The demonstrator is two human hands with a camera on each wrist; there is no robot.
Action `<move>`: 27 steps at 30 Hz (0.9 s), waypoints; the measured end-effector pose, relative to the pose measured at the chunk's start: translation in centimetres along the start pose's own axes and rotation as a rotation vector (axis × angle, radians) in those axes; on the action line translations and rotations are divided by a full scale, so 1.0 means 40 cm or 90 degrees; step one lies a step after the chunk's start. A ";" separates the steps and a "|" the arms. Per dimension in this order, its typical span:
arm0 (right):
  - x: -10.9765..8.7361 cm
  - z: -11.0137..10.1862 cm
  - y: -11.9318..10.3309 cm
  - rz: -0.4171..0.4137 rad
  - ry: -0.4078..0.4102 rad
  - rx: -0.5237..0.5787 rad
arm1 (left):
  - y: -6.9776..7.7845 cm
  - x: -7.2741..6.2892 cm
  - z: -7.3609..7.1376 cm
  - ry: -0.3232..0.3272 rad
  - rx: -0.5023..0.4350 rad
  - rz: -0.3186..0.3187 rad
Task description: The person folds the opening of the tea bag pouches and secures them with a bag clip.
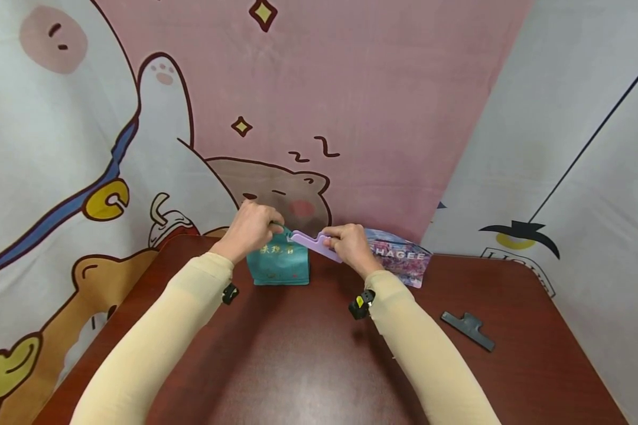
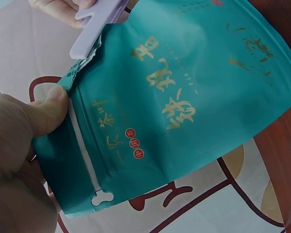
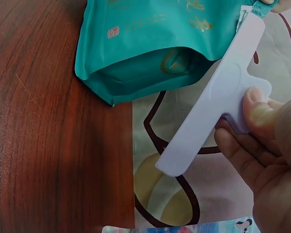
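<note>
A teal stand-up pouch (image 1: 279,264) with gold lettering stands on the dark red table (image 1: 308,354) near its far edge. My left hand (image 1: 251,229) pinches the pouch's top left corner, thumb pressed on the teal pouch (image 2: 174,102) by its zip strip. My right hand (image 1: 351,243) grips the tab of a lilac bag clip (image 1: 315,244), whose far end meets the pouch's top right corner. The right wrist view shows the lilac clip (image 3: 218,97) slanting up to the teal pouch (image 3: 150,43), with my fingers (image 3: 254,121) on its tab.
A pink and blue printed pouch (image 1: 401,255) lies behind my right hand. A dark grey bag clip (image 1: 468,329) lies on the table at the right. A cartoon-printed cloth (image 1: 276,106) hangs close behind the table's far edge.
</note>
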State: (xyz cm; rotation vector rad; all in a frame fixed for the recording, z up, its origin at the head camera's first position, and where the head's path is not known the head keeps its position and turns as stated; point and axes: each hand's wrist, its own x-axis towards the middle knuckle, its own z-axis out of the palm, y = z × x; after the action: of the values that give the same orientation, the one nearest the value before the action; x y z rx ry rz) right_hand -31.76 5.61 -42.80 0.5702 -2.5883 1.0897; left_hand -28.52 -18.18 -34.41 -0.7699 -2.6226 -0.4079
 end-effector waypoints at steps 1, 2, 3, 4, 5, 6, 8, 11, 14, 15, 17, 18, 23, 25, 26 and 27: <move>0.000 0.001 0.000 0.001 0.000 -0.001 | 0.000 0.000 -0.001 -0.003 0.000 -0.003; 0.001 0.001 -0.001 0.002 -0.001 0.001 | 0.001 0.000 -0.001 -0.008 -0.001 -0.006; 0.001 0.001 -0.003 0.002 -0.001 0.003 | 0.001 0.001 -0.001 -0.011 -0.001 -0.008; 0.002 0.002 -0.004 0.003 -0.002 0.005 | 0.001 0.001 -0.001 -0.012 -0.001 -0.008; 0.003 0.002 -0.007 0.003 -0.002 0.008 | 0.001 0.002 -0.001 -0.013 -0.002 -0.009; 0.004 0.003 -0.009 0.000 -0.002 0.007 | 0.002 0.002 -0.001 -0.012 0.000 -0.009; 0.005 0.004 -0.015 -0.001 -0.004 0.013 | 0.001 0.002 -0.001 -0.007 0.001 -0.006; 0.007 0.006 -0.025 -0.001 -0.006 0.015 | 0.000 0.001 0.000 -0.001 0.001 -0.001; 0.007 0.007 -0.031 0.003 -0.003 0.015 | -0.001 -0.001 0.002 0.001 0.003 -0.003; 0.007 0.008 -0.031 0.005 -0.002 0.015 | -0.001 0.000 0.003 -0.001 0.004 -0.007; 0.006 0.008 -0.032 0.010 -0.002 0.017 | -0.001 0.000 0.003 -0.005 0.005 -0.019; 0.006 0.009 -0.032 0.012 -0.003 0.017 | -0.001 0.000 0.002 -0.008 0.005 -0.026; 0.004 0.011 -0.031 0.024 -0.011 0.027 | 0.000 -0.002 -0.005 -0.023 0.009 -0.050; 0.004 0.010 -0.031 0.026 -0.013 0.030 | -0.005 -0.004 -0.010 -0.030 0.000 -0.066; 0.005 0.009 -0.031 0.027 -0.013 0.030 | -0.008 -0.006 -0.012 -0.031 -0.004 -0.072; 0.005 0.008 -0.032 0.028 -0.014 0.030 | -0.011 -0.008 -0.015 -0.031 -0.008 -0.076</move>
State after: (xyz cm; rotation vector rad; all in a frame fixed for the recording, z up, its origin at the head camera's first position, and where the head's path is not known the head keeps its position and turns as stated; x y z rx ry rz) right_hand -31.40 4.51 -42.15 0.5412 -2.6121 1.1683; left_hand -28.34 -18.91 -34.08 -0.6366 -2.7225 -0.4452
